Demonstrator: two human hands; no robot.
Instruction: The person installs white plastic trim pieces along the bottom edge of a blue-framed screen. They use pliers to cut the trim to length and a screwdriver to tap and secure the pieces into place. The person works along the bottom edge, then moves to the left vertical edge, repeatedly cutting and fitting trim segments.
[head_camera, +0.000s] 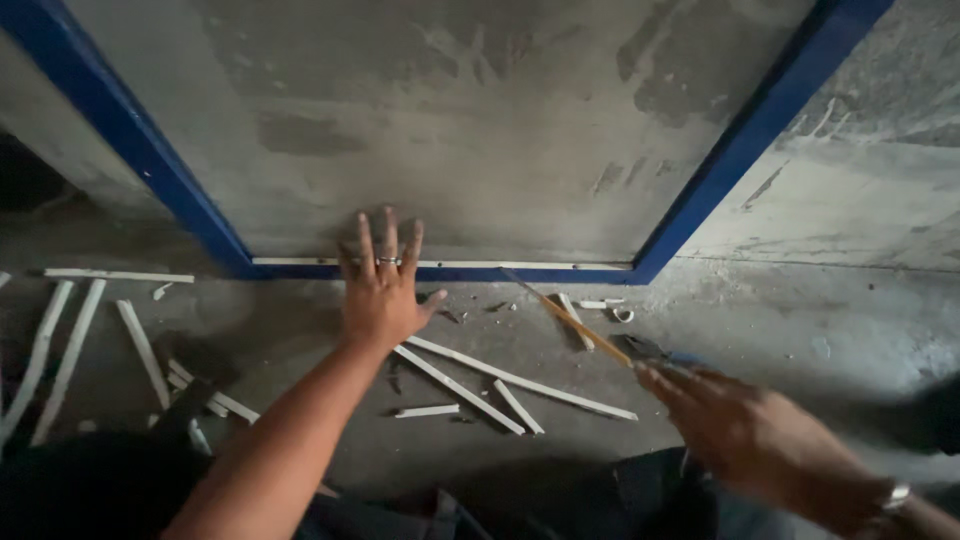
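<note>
Head view: right hand (745, 430) nearest, blurred, gripping a thin yellowish tool (570, 320), long axis slanting up-left, tip pointing to the white strip (440, 265) along the blue frame (150, 150). Left hand (383, 290) lying open, fingers spread, touching that strip. Strip seeming already seated; loose white offcuts (500, 378) lying on the floor (800, 320) between.

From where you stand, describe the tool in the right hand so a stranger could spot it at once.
Find the blue frame around the grey panel, then follow its bottom bar to the right corner. Just below, on the concrete floor, the right hand holds a slim tool pointing up-left toward that bar. Unlike the white strips lying flat around it, it is yellowish, dark-handled and held.
</note>
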